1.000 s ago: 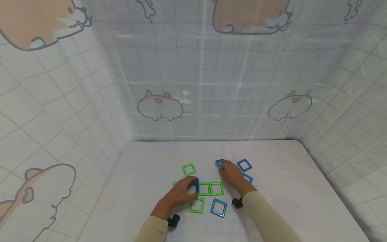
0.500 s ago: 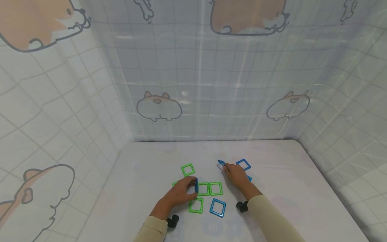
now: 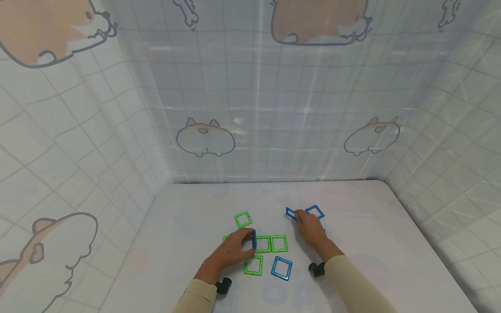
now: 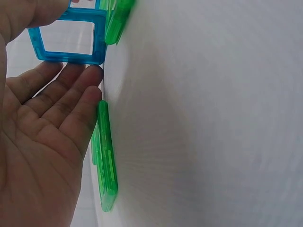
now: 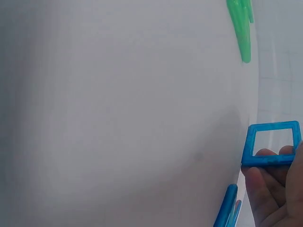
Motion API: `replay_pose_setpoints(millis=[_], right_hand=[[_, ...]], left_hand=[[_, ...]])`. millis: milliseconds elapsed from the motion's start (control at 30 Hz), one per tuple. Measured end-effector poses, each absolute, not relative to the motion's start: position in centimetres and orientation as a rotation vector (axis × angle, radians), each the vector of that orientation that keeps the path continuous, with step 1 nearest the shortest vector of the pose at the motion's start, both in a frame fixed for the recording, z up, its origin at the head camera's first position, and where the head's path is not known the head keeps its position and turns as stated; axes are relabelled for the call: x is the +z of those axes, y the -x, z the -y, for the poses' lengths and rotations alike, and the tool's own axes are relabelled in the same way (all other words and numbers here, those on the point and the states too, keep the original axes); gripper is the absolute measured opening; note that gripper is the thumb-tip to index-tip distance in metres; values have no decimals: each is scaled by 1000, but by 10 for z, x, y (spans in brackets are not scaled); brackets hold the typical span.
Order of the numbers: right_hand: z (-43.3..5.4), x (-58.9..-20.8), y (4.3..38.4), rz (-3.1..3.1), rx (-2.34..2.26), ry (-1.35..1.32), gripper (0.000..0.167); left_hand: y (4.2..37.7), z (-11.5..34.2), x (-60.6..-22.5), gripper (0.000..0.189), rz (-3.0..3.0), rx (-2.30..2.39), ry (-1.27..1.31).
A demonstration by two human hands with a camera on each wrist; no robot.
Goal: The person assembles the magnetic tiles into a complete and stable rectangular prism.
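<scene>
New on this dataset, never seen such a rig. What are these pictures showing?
No robot here: these are a person's bare hands. The wide picture comes from a camera worn on the head, looking forward and down. The close-ups come from wrist cameras, probably the black devices, so the table appears turned sideways. The left hand holds a blue square frame upright beside two adjoining green frames. The right hand grips another blue square frame, tilted rather than flat. Other loose frames, green and blue, lie around them; the hands partly hide some.
</scene>
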State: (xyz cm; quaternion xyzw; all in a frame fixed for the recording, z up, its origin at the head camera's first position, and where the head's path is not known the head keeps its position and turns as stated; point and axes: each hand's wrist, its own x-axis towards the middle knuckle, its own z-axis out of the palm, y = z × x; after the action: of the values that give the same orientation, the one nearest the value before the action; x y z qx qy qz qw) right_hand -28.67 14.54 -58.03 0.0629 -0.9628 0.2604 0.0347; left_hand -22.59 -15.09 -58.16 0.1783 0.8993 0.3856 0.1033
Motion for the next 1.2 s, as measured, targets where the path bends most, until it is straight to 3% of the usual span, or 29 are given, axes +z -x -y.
replay_pose_setpoints(millis=[267, 733, 1200], right_hand=[[-150, -580, 284, 2869, 810, -216, 23], [-161, -590, 284, 2816, 1165, -59, 26], [-159, -593, 279, 2802, 1265, -93, 26]], left_hand=[[226, 151, -580, 64, -2653, 1141, -514], [223, 151, -579, 64, -2645, 1147, -491], [226, 152, -578, 65, -2593, 1196, -497]])
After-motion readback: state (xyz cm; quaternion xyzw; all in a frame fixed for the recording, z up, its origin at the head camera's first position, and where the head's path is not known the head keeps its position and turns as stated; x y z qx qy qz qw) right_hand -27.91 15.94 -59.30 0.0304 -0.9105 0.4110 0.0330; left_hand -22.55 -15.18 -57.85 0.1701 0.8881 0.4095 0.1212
